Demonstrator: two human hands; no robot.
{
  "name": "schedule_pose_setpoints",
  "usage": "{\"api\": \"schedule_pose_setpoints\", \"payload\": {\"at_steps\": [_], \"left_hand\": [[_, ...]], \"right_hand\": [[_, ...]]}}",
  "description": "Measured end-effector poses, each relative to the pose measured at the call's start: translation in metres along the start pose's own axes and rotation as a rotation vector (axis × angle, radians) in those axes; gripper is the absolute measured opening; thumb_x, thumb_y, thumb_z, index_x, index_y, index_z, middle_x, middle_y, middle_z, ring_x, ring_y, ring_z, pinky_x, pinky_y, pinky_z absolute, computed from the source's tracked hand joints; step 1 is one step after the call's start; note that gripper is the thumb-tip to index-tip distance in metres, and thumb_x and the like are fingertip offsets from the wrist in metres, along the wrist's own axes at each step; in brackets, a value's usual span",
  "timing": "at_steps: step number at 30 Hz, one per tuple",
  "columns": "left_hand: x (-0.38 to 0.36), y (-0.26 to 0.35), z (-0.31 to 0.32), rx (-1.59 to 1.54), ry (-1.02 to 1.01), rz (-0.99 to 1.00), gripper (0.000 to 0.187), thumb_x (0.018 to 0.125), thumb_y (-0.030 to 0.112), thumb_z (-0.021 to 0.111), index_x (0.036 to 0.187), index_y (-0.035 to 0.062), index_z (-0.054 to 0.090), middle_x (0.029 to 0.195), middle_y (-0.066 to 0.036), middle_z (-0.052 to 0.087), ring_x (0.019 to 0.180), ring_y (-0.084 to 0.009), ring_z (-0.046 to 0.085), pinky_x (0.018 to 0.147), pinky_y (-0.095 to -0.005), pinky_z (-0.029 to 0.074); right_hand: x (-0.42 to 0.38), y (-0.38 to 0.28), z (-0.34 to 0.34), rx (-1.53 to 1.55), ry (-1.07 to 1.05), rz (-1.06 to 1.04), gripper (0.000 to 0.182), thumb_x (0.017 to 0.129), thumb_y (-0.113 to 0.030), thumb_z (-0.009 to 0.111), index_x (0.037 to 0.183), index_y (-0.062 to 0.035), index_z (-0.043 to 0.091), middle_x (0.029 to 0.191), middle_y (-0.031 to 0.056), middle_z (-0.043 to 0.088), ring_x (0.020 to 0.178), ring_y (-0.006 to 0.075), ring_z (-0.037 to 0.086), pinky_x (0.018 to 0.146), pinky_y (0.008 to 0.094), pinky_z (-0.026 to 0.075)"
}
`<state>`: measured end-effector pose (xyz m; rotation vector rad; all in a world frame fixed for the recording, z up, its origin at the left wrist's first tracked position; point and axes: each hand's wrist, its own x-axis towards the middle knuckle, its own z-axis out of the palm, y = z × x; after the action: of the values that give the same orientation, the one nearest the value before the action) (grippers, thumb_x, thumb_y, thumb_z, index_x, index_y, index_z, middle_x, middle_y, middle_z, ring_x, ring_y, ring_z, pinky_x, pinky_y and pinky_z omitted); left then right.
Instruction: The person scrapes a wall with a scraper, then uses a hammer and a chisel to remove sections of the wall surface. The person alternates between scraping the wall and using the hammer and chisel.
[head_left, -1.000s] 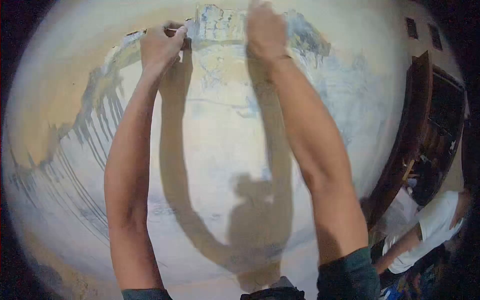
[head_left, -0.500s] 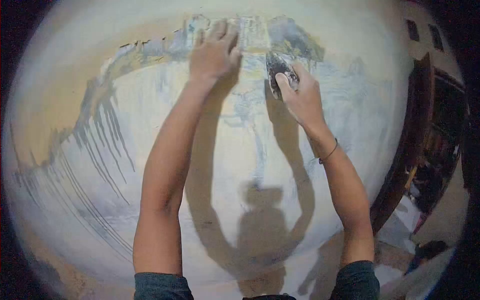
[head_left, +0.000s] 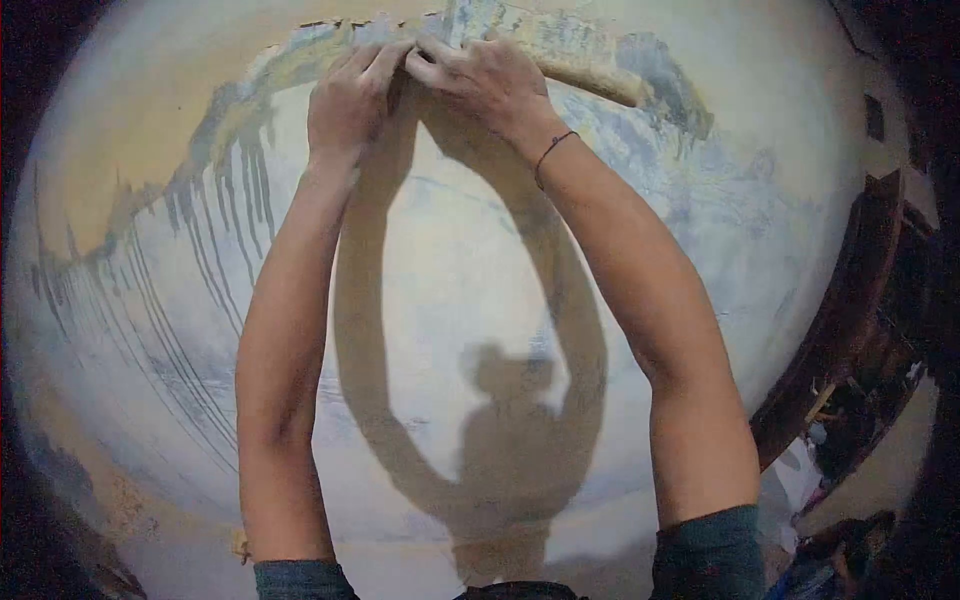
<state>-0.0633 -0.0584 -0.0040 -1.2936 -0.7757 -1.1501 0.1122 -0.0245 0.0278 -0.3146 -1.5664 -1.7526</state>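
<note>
Off-white wall (head_left: 450,260) fills most of the view; person's shadow (head_left: 505,440) falls across it. Brown frame (head_left: 865,280) at far right. Rough blue-grey patch (head_left: 520,25) runs along the upper wall, dark drips (head_left: 220,225) below its left part. Both hands are up at the patch's lower edge: left hand (head_left: 355,95) and right hand (head_left: 485,80), fingertips meeting. Tan bar (head_left: 592,82) sticks out beside the right hand; can't tell if it's held. Fingers on both sides are bent; can't tell whether they grip anything, contact point is too hidden. Thin wristband (head_left: 548,155) on the right.

Step in hand, my read: close two-handed fingerwork at the patch. Next move calls for a light touch, since the top edge looks cracked.

Diff vs half a second ago: hands were apart, left spread on the patch, right holding a dark spattered blade. Now they're together, blade not visible.
</note>
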Motion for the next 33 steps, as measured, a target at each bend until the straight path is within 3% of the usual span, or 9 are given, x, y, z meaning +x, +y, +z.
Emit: {"api": "schedule_pose_setpoints", "payload": {"at_steps": [4,6,9,20,22,23,24,26,33], "left_hand": [[0.002,-0.013,0.008,0.150,0.031,0.115,0.032,0.082,0.010,0.062,0.113,0.0155,0.062,0.102,0.001,0.068,0.097,-0.0208,0.067,0.083,-0.0331,0.057],[0.008,-0.020,0.011,0.165,0.004,0.219,0.032,0.080,0.011,0.063,0.112,0.0130,0.063,0.101,-0.003,0.067,0.099,-0.0208,0.066,0.081,-0.0321,0.057],[0.022,-0.024,0.017,0.271,0.131,0.306,0.031,0.080,0.011,0.062,0.111,0.0106,0.063,0.099,-0.006,0.066,0.101,-0.0217,0.065,0.084,-0.0322,0.056],[0.052,-0.033,0.025,0.261,0.090,0.304,0.031,0.082,0.013,0.062,0.112,0.0090,0.060,0.099,-0.008,0.067,0.099,-0.0241,0.067,0.084,-0.0354,0.057],[0.072,-0.037,0.026,0.282,0.033,0.261,0.029,0.084,0.014,0.061,0.113,0.0100,0.060,0.100,-0.007,0.068,0.097,-0.0237,0.068,0.080,-0.0350,0.058],[0.077,-0.038,0.025,0.248,0.026,0.238,0.028,0.084,0.013,0.060,0.112,0.0115,0.060,0.099,-0.007,0.067,0.091,-0.0268,0.069,0.074,-0.0373,0.059],[0.077,-0.038,0.023,0.214,0.018,0.207,0.027,0.085,0.011,0.059,0.111,0.0129,0.060,0.097,-0.007,0.067,0.085,-0.0299,0.070,0.069,-0.0397,0.059],[0.062,-0.025,0.017,0.229,-0.025,0.179,0.026,0.085,0.012,0.059,0.111,0.0129,0.060,0.098,-0.006,0.067,0.086,-0.0275,0.070,0.070,-0.0374,0.059],[-0.005,-0.008,0.001,0.240,0.000,0.259,0.029,0.085,0.013,0.060,0.113,0.0188,0.061,0.094,0.001,0.065,0.080,-0.0148,0.070,0.064,-0.0289,0.060]], "right_hand": [[-0.002,-0.010,-0.008,0.023,-0.011,0.017,0.018,0.083,-0.017,0.059,0.100,-0.0114,0.063,0.101,0.0058,0.061,0.079,0.0197,0.071,0.063,0.0338,0.053],[0.002,-0.011,-0.001,-0.104,-0.020,0.017,0.016,0.086,-0.020,0.056,0.101,-0.0160,0.058,0.103,0.0010,0.059,0.060,0.0175,0.068,0.053,0.0330,0.054],[0.011,-0.009,0.002,-0.034,-0.020,0.072,0.018,0.080,-0.021,0.060,0.095,-0.0101,0.062,0.100,0.0038,0.059,0.058,0.0191,0.068,0.051,0.0333,0.053],[0.028,0.013,0.021,-0.074,0.079,0.059,0.014,0.081,-0.022,0.061,0.086,-0.0100,0.065,0.102,0.0009,0.061,0.054,0.0207,0.068,0.050,0.0324,0.055],[0.047,0.018,0.039,-0.181,0.098,0.208,0.011,0.082,-0.020,0.059,0.089,-0.0117,0.064,0.103,0.0005,0.061,0.056,0.0196,0.068,0.050,0.0326,0.054],[0.057,0.014,0.040,-0.094,-0.106,0.303,0.028,0.086,-0.014,0.056,0.111,-0.0027,0.063,0.100,0.0123,0.064,0.083,0.0245,0.068,0.067,0.0370,0.056],[0.054,0.015,0.037,-0.091,-0.114,0.298,0.028,0.086,-0.014,0.056,0.111,-0.0027,0.063,0.100,0.0123,0.064,0.083,0.0245,0.068,0.067,0.0370,0.056],[0.042,0.015,0.030,-0.140,0.136,0.197,0.012,0.083,-0.018,0.059,0.080,-0.0096,0.066,0.097,0.0067,0.063,0.061,0.0189,0.068,0.057,0.0339,0.054],[-0.014,-0.018,-0.001,-0.131,0.036,0.048,0.011,0.084,-0.021,0.058,0.093,-0.0167,0.061,0.100,-0.0016,0.059,0.059,0.0102,0.065,0.052,0.0256,0.047]]}}
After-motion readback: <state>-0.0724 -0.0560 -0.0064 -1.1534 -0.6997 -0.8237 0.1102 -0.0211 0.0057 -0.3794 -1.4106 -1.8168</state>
